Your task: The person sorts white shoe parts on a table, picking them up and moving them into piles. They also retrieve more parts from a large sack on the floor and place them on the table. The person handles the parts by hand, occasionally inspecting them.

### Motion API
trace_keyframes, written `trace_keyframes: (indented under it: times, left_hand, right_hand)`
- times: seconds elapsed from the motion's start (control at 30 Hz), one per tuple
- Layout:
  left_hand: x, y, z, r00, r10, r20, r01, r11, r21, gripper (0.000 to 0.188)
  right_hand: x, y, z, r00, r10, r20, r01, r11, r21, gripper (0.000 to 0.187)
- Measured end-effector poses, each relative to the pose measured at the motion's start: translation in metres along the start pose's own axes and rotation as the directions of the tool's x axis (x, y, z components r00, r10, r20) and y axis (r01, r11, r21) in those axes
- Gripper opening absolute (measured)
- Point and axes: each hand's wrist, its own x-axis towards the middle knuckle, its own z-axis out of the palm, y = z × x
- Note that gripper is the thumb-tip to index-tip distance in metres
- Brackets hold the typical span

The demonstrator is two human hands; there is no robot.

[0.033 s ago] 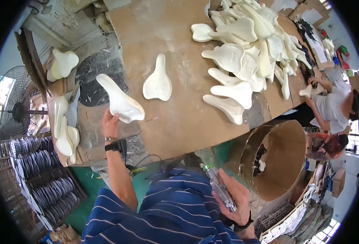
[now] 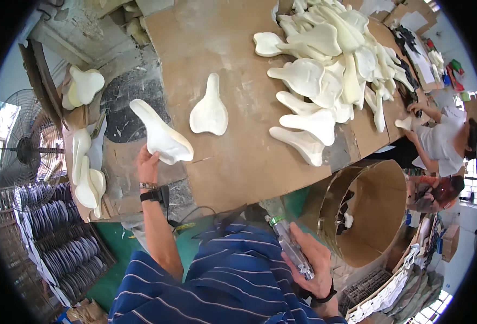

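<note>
My left hand (image 2: 148, 164) grips the wide rear edge of a cream bicycle saddle foam (image 2: 165, 135), its narrow nose pointing away to the upper left. It is tilted over the table's left part. In my right hand (image 2: 315, 256), close to my body, is a hand-held tool with a clear grey barrel (image 2: 293, 251) and a green ring; its far end is blurred, so I cannot tell its exact kind. A second saddle foam (image 2: 210, 110) lies alone on the cardboard-covered table (image 2: 238, 167), nose away from me.
Many saddle foams (image 2: 317, 40) are heaped at the far right. Several more (image 2: 87, 186) lie along the left edge, near a fan (image 2: 25, 148) and racks of dark pads (image 2: 68, 248). A large round cardboard drum (image 2: 376, 216) stands right; beyond it a co-worker (image 2: 446, 140) handles a pale piece.
Hardly anything differs. The saddle foam in my left hand has shifted very slightly to the right, and the co-worker's pale piece has moved a little to the left.
</note>
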Motion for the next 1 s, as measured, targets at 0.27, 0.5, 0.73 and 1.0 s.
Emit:
trace_keyframes:
  times: [0.27, 0.5, 0.73, 1.0]
  left_hand:
    - [0.064, -0.031, 0.058, 0.981, -0.009, 0.193, -0.076, 0.901, 0.428, 0.046]
    - [0.140, -0.072, 0.069, 0.961, -0.108, 0.253, -0.147, 0.574, 0.806, 0.052]
    - [0.071, 0.012, 0.214, 0.951, -0.190, 0.243, 0.056, 0.882, 0.468, 0.042]
    - [0.063, 0.069, 0.469, 0.872, -0.032, 0.488, -0.066, 0.981, 0.182, 0.048]
  right_hand:
    - [0.026, 0.003, 0.006, 0.982, 0.017, -0.186, -0.010, 0.999, 0.041, 0.057]
    - [0.030, 0.024, 0.001, 0.958, -0.074, -0.278, 0.091, 0.995, 0.047, 0.061]
    - [0.005, 0.061, -0.006, 0.941, 0.000, -0.340, 0.032, 0.996, 0.089, 0.088]
    - [-0.013, 0.084, -0.010, 0.930, 0.103, -0.353, -0.047, 0.985, 0.165, 0.089]
